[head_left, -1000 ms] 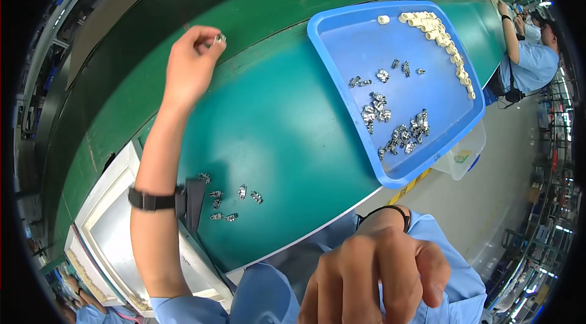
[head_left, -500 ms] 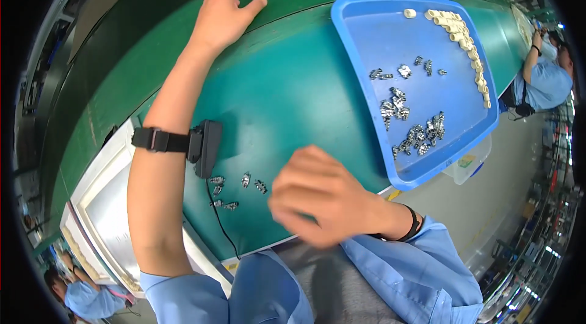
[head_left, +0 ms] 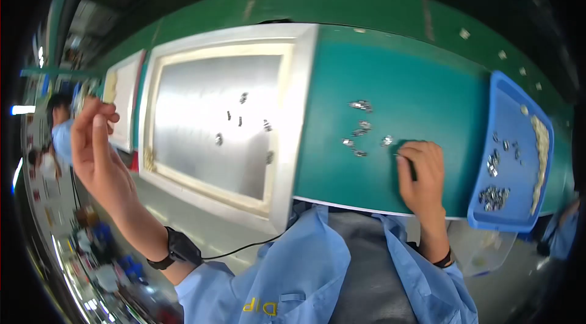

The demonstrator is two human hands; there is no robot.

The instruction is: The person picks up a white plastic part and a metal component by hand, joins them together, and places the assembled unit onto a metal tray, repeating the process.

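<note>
My left hand (head_left: 101, 153) is raised at the far left, beyond the frames, its fingers curled in toward the thumb. Whatever it may hold is too small to make out. Over the green table my right hand (head_left: 425, 176) is closed, thumb and forefinger together. A tiny glint shows at those fingertips, too small to name. Just left of them lies a small shiny metal part (head_left: 387, 140), near a loose group of similar metal parts (head_left: 361, 128). More metal pieces (head_left: 243, 98) lie scattered on the metal sheet inside a pale frame (head_left: 296, 110).
A blue tray (head_left: 482, 202) at the right holds piles of metal parts (head_left: 493, 198) and a row of cream cylinders (head_left: 541, 153). Small pale parts (head_left: 502, 54) stand on the green strip behind. A second frame (head_left: 125, 101) and a co-worker (head_left: 61, 128) are at the left.
The view has swung left, bringing the framed metal sheet to the middle. My left hand has left the pale cylinder's place on the strip. My right hand has come down beside the metal parts.
</note>
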